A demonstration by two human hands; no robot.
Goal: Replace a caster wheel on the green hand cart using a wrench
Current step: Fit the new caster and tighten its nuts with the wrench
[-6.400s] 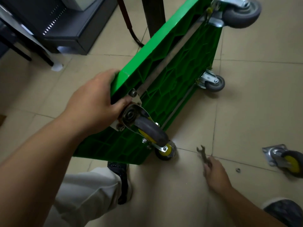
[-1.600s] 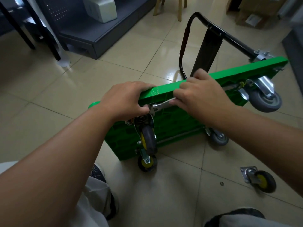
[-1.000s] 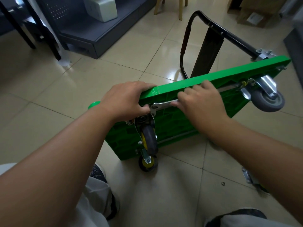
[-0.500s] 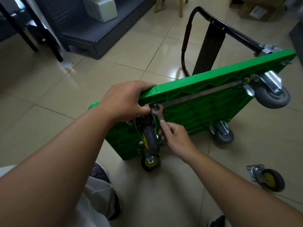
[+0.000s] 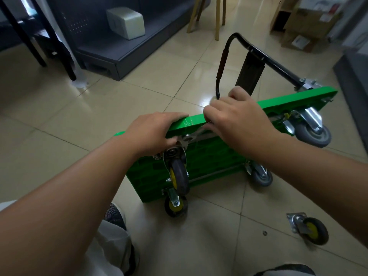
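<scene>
The right hand point(image 5: 239, 124) sits up at the top edge of the green hand cart point(image 5: 209, 154), no longer low beside the caster wheel point(image 5: 179, 177). The wrench point(image 5: 194, 136) it grips, mostly hidden, seems to have swung from pointing down to lying along that edge.

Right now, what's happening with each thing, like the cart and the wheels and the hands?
Green cart: tipped up on its long edge on the floor.
Left hand: grips the cart's top edge.
Right hand: curled round the wrench handle.
Wrench: head set at the caster's mounting plate.
Upper caster: mounted on the cart's underside.
Loose caster: lying on the floor, apart from the cart.
</scene>
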